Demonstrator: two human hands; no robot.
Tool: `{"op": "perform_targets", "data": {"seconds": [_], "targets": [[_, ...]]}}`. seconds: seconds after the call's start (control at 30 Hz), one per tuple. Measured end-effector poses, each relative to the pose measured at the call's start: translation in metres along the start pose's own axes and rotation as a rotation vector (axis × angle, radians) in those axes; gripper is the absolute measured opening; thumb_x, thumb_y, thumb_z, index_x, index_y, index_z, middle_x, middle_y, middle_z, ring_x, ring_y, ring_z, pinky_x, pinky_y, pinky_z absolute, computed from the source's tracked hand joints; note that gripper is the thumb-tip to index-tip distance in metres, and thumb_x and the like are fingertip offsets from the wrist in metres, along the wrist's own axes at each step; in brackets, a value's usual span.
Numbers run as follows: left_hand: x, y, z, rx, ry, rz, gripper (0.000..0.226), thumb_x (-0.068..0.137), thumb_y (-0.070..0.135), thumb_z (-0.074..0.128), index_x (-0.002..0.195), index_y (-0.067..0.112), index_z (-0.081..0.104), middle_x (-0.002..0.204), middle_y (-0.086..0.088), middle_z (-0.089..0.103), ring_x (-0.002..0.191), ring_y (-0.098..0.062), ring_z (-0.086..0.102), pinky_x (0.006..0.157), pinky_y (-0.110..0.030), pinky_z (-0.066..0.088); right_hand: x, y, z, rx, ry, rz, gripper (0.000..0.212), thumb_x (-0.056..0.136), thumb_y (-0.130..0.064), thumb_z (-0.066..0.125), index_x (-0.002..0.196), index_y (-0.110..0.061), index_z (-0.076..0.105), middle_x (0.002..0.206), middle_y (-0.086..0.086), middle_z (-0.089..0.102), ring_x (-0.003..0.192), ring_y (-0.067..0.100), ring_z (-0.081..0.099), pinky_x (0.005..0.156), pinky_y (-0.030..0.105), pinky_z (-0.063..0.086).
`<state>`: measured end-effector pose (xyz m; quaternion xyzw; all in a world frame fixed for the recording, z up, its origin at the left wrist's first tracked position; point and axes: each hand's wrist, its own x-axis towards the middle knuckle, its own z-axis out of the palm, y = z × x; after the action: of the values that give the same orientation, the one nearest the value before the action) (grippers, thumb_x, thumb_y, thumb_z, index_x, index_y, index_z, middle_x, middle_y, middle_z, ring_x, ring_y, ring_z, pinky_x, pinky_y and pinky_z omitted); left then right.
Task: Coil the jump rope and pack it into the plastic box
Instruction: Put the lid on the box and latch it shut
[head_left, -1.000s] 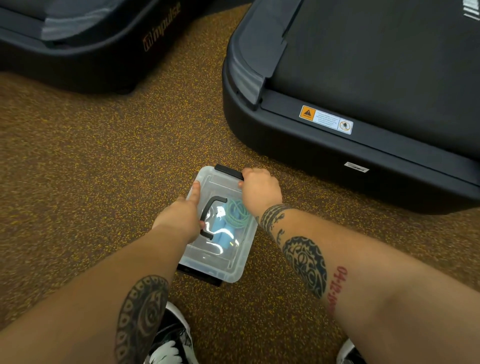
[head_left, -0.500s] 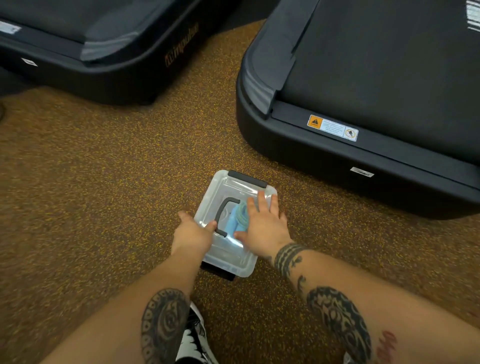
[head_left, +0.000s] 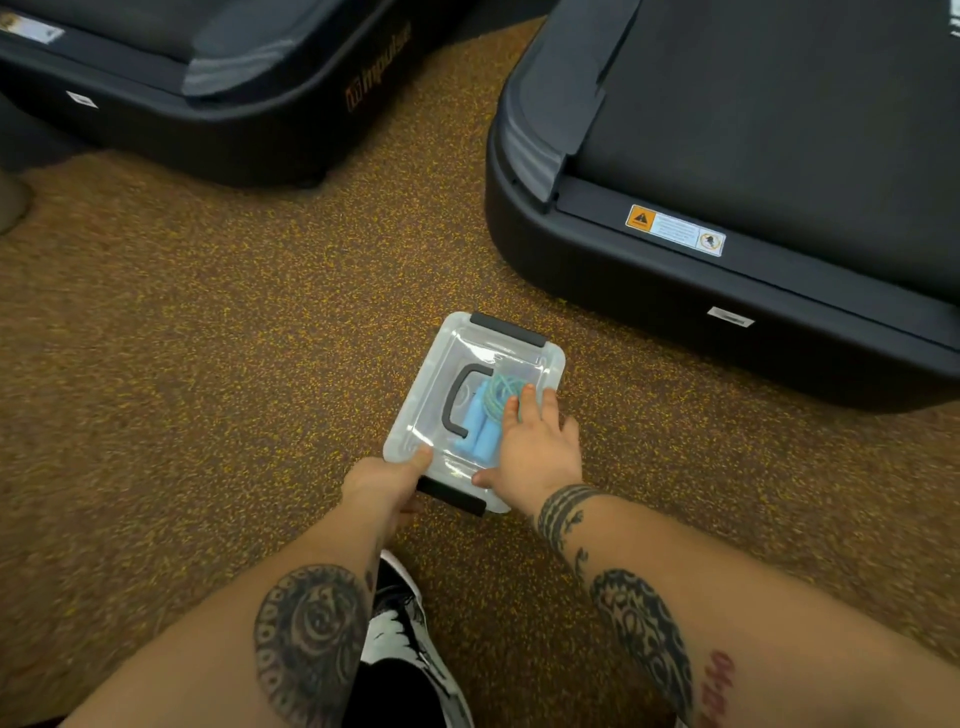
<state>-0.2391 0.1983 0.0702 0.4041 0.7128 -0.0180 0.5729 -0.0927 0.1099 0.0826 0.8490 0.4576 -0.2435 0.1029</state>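
Observation:
A clear plastic box (head_left: 441, 358) with its lid on sits on the speckled brown floor. Through the lid I see the coiled jump rope (head_left: 485, 410), light blue handles with a teal cord. The lid has a black carry handle (head_left: 457, 400) and black latches at the far end (head_left: 509, 330) and near end (head_left: 449, 494). My left hand (head_left: 382, 483) grips the box's near-left corner by the near latch, thumb on the lid. My right hand (head_left: 537, 447) lies flat on the lid's right side, fingers spread.
A black treadmill base (head_left: 727, 270) stands close to the right and behind the box. Another treadmill (head_left: 208, 88) is at the far left. My black and white shoe (head_left: 405, 639) is just below the box, between my forearms.
My right hand left the far latch and now lies flat on the lid. My left hand slid from the lid's middle to the near-left corner by the near latch.

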Motion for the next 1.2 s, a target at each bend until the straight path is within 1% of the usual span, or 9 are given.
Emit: {"op": "perform_targets", "data": {"seconds": [0.2,0.3,0.37,0.57,0.77,0.87,0.93,1.07,1.2], "targets": [[-0.014,0.021,-0.007,0.408,0.069,0.137,0.051,0.086,0.036,0.061,0.126,0.008,0.045,0.1,-0.015,0.065,0.074,-0.03,0.073,0.066,-0.044,0.064,0.003,0.009,-0.001,0.041,-0.033,-0.079,0.123,0.073,-0.079,0.054,0.157,-0.009,-0.002,0.167,0.015,-0.01,0.152,0.037,-0.011,0.12,0.055,0.021],[-0.013,0.022,-0.015,0.732,-0.123,0.257,0.104,0.081,0.029,0.072,0.157,0.02,0.001,0.138,-0.018,0.057,0.118,-0.036,0.062,0.097,-0.046,0.053,-0.006,0.021,-0.002,0.1,-0.176,-0.161,0.141,0.057,-0.092,0.051,0.155,-0.018,-0.017,0.16,0.014,-0.033,0.146,0.036,-0.032,0.12,0.063,0.009],[-0.014,0.024,-0.023,0.943,-0.21,0.339,0.131,0.078,0.03,0.081,0.152,0.027,-0.027,0.15,-0.015,0.049,0.131,-0.033,0.052,0.108,-0.046,0.043,-0.008,0.022,-0.003,0.026,-0.229,-0.187,0.152,0.046,-0.095,0.055,0.152,-0.018,-0.023,0.154,0.018,-0.04,0.141,0.04,-0.038,0.116,0.07,0.003],[-0.005,0.026,-0.019,1.313,0.016,0.547,0.13,0.075,0.052,0.078,0.155,0.017,-0.019,0.135,-0.012,0.059,0.119,-0.031,0.06,0.096,-0.047,0.052,-0.008,-0.014,0.008,-0.078,-0.175,-0.09,0.163,0.047,-0.086,0.069,0.149,0.001,-0.024,0.153,0.034,-0.032,0.14,0.056,-0.029,0.114,0.072,0.009],[0.004,0.015,-0.025,1.185,0.069,0.569,0.121,0.072,0.053,0.077,0.157,0.028,-0.005,0.124,-0.006,0.064,0.111,-0.029,0.064,0.091,-0.043,0.054,-0.005,-0.013,0.021,-0.045,-0.066,-0.083,0.14,0.067,-0.083,0.056,0.151,0.001,-0.019,0.157,0.034,-0.024,0.142,0.056,-0.025,0.116,0.069,0.014],[0.009,0.003,-0.03,0.642,-0.066,0.433,0.077,0.075,0.044,0.076,0.14,0.028,0.038,0.114,0.002,0.066,0.106,-0.024,0.063,0.09,-0.037,0.05,-0.006,-0.012,0.02,-0.045,-0.107,-0.087,0.144,0.064,-0.082,0.06,0.15,0.001,-0.02,0.155,0.033,-0.028,0.141,0.055,-0.028,0.116,0.067,0.015],[0.014,-0.003,-0.021,0.325,-0.101,0.296,0.048,0.084,0.033,0.072,0.126,0.023,0.051,0.115,-0.003,0.063,0.104,-0.025,0.061,0.088,-0.039,0.049,-0.006,-0.009,0.017,-0.034,-0.118,-0.089,0.14,0.067,-0.082,0.058,0.151,-0.001,-0.02,0.155,0.032,-0.031,0.141,0.053,-0.03,0.117,0.066,0.015],[0.014,-0.005,-0.005,-0.058,-0.144,0.12,0.035,0.097,0.025,0.061,0.128,0.019,0.047,0.112,-0.008,0.061,0.098,-0.025,0.058,0.081,-0.042,0.046,-0.005,-0.008,0.015,-0.009,-0.124,-0.103,0.13,0.075,-0.079,0.053,0.152,-0.002,-0.018,0.156,0.031,-0.03,0.142,0.051,-0.031,0.118,0.064,0.016],[0.012,-0.003,-0.01,0.035,-0.16,0.126,0.035,0.096,0.029,0.063,0.124,0.016,0.047,0.118,-0.015,0.064,0.102,-0.032,0.065,0.088,-0.049,0.055,-0.004,-0.009,0.015,-0.016,-0.128,-0.102,0.132,0.073,-0.079,0.054,0.152,-0.002,-0.018,0.156,0.031,-0.03,0.142,0.051,-0.03,0.118,0.063,0.018]]}}
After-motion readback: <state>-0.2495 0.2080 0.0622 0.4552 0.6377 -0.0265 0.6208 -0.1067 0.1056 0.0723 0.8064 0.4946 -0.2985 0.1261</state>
